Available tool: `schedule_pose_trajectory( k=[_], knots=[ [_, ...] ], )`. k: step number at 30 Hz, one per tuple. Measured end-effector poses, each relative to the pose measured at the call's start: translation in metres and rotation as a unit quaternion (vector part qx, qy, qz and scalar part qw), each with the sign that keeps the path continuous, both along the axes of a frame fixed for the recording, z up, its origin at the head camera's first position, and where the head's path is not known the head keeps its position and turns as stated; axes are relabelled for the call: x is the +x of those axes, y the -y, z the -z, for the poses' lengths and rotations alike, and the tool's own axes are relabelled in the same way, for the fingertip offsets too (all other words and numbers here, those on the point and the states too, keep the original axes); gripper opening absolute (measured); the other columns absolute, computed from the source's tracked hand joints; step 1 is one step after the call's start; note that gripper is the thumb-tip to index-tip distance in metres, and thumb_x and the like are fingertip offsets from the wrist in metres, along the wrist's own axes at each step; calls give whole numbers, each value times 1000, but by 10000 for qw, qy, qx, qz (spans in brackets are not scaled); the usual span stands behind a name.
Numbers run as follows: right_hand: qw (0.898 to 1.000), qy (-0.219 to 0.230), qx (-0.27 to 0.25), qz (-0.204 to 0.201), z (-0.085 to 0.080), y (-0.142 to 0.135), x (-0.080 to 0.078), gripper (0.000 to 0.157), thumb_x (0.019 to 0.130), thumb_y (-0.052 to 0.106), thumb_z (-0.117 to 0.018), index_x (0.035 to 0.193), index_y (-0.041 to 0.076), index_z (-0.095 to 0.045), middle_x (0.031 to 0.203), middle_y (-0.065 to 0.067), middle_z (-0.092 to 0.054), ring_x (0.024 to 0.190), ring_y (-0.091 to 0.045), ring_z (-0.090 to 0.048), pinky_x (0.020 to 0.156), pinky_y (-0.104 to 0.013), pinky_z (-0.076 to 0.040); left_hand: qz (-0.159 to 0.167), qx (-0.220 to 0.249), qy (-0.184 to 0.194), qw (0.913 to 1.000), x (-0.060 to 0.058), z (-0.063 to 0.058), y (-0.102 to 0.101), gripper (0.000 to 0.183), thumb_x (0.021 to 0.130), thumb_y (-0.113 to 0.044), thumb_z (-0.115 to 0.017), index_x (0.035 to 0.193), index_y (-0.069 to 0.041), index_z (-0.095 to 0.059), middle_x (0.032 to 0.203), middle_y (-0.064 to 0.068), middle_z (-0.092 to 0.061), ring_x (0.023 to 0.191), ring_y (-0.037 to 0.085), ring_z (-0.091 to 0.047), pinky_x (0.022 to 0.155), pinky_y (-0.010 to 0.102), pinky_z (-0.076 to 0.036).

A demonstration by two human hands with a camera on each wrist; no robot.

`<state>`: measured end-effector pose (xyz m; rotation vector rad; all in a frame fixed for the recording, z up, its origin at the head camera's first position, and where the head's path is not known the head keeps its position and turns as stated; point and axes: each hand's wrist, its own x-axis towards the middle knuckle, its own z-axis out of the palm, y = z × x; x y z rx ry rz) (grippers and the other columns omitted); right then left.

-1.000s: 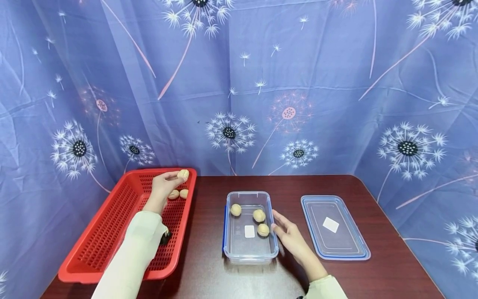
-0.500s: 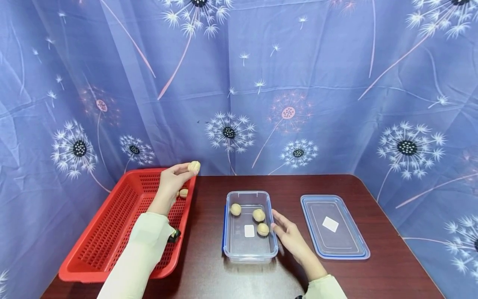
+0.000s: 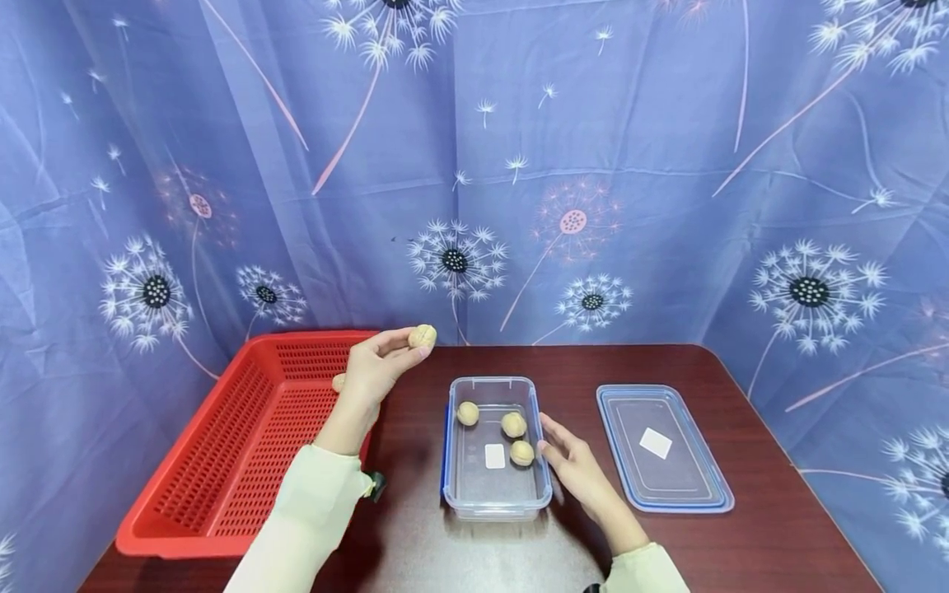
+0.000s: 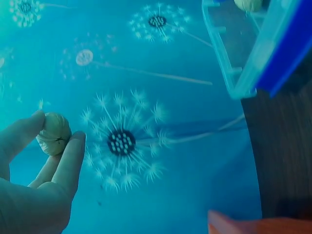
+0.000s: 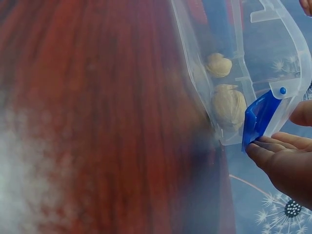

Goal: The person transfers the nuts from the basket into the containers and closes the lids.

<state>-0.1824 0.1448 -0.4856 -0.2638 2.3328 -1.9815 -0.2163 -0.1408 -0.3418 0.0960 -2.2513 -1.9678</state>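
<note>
My left hand (image 3: 376,371) pinches a walnut (image 3: 423,337) between thumb and fingertips, raised just past the right rim of the red basket (image 3: 185,545). That same walnut (image 4: 53,134) shows clearly in the left wrist view. In the middle of the table stands a clear plastic container (image 3: 495,502) without its lid, holding three walnuts, one of them a walnut (image 3: 468,413) at its left. My right hand (image 3: 582,478) rests against the container's right side with fairly straight fingers. The right wrist view has its fingertips touching a blue latch (image 5: 261,117).
A clear lid (image 3: 667,449) with a blue seal lies right of the container on the dark wooden table (image 3: 786,494). Partly behind my left hand, a walnut (image 3: 338,382) sits in the basket. A blue dandelion-print cloth (image 3: 667,165) hangs behind the table.
My left hand has carried the pinched walnut rightward from above the basket to beyond its rim. The right hand and the container have stayed in place.
</note>
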Motion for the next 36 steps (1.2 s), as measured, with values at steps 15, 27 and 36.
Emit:
schedule_pose_trajectory(
  k=[15,27,36],
  knots=[
    [10000,-17,33,52,1,0,-3,50,97,4,-52,144,-4,-38,147,-20,-39,136,-32,-36,109,-43,-30,327,-162,-660,9972,17,60,-46,33,77,1,-77,108,6,-68,99,21,-70,91,29,-69,72,22,-54],
    [9999,62,-80,103,4,1,-3,49,97,3,-53,144,-3,-39,146,-21,-41,135,-33,-38,107,-44,-33,523,-1113,-1032,9870,18,107,-72,29,72,-3,-81,98,5,-71,86,18,-72,79,27,-71,66,25,-57],
    [9998,95,-114,112,4,0,-2,49,97,3,-52,144,-3,-38,146,-20,-40,135,-32,-38,107,-43,-33,589,-1938,-1246,9713,14,123,-88,24,73,-2,-81,93,6,-70,81,13,-71,75,22,-70,65,22,-56]
  ],
)
